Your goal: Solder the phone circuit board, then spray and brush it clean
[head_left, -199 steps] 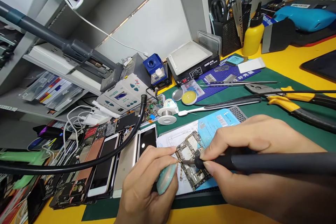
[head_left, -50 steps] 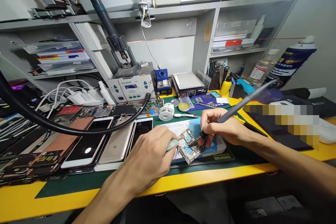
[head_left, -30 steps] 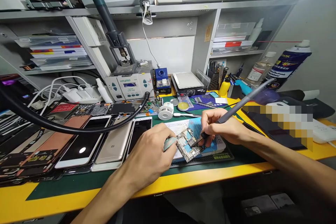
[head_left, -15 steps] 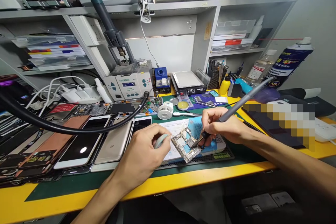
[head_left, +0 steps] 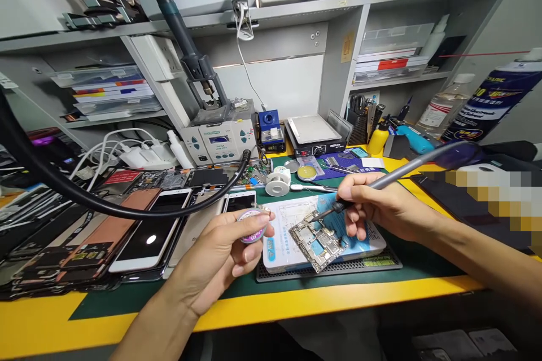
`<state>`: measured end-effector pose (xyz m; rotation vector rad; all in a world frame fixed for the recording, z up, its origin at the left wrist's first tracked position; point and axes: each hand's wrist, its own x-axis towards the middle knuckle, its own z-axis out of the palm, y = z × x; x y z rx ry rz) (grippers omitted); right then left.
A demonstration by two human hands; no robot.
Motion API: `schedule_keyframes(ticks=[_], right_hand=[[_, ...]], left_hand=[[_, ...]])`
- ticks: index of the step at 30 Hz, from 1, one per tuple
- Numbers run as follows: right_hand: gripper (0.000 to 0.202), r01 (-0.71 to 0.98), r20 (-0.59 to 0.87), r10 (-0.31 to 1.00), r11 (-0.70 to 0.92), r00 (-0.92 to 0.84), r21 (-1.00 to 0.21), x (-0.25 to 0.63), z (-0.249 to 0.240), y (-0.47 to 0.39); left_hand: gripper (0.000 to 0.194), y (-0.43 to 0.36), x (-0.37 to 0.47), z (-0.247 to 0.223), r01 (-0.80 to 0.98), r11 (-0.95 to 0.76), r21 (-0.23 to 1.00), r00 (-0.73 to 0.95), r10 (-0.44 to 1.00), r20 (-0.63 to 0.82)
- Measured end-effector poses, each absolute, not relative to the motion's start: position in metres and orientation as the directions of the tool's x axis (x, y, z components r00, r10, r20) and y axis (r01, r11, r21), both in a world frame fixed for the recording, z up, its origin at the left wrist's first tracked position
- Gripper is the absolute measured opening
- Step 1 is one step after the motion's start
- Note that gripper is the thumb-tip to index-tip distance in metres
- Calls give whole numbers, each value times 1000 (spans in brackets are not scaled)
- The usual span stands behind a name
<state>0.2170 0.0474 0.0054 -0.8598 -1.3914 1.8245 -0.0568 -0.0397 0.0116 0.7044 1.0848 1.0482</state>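
Two hands, both loaded. Left hand (head_left: 220, 237): grip clamped on a small round disc (head_left: 252, 225) (pinkish label, thumb on top), just left of the circuit board and held up. Right hand (head_left: 376, 203): grip clamped on the soldering iron (head_left: 398, 172), coming in from the right of the circuit board (head_left: 317, 240), tip at its far part (contact too small to tell).

Board lies tilted on the white-and-blue box (head_left: 282, 225), near corner over the box's front edge. Black perforated plate (head_left: 383, 266) under the box, green mat (head_left: 127, 296) under that, yellow tabletop (head_left: 237, 310) showing nearest the camera. Beyond the board: solder spool (head_left: 278, 186), yellow tin (head_left: 306, 173), grey station (head_left: 220, 141). Well left of it: white phone (head_left: 148, 231), screen up.
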Motion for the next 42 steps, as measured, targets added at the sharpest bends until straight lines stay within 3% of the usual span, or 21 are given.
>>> schedule_keyframes(ticks=[4, 10, 15, 20, 25, 30, 36, 42], right_hand=[[33, -127, -111, 822, -217, -558, -968, 217, 5, 47], [37, -95, -149, 824, -238, -547, -967, 219, 3, 46], [39, -92, -163, 819, -254, -550, -963, 221, -1, 47], [40, -84, -183, 826, -267, -534, -960, 218, 0, 45], [36, -91, -197, 848, -275, -493, -957, 216, 6, 42], [36, -120, -180, 826, -285, -534, -951, 218, 4, 47], [31, -116, -184, 829, -285, -528, -952, 219, 4, 46], [35, -91, -186, 840, -268, -510, -959, 219, 4, 45]], left_hand=[[27, -44, -62, 13, -522, 430, 736, 251, 903, -350], [7, -51, -66, 14, -646, 447, 619, 414, 886, -208], [8, -53, -65, 14, -661, 447, 603, 471, 872, -132], [17, -57, -63, 16, -601, 416, 682, 453, 881, -138], [26, -55, -65, 18, -402, 299, 865, 238, 947, -217], [23, -52, -66, 19, 8, 156, 988, -108, 982, -154], [17, -46, -72, 20, 504, 77, 860, -221, 974, 42], [24, -30, -90, 21, 696, 78, 713, -108, 994, -3]])
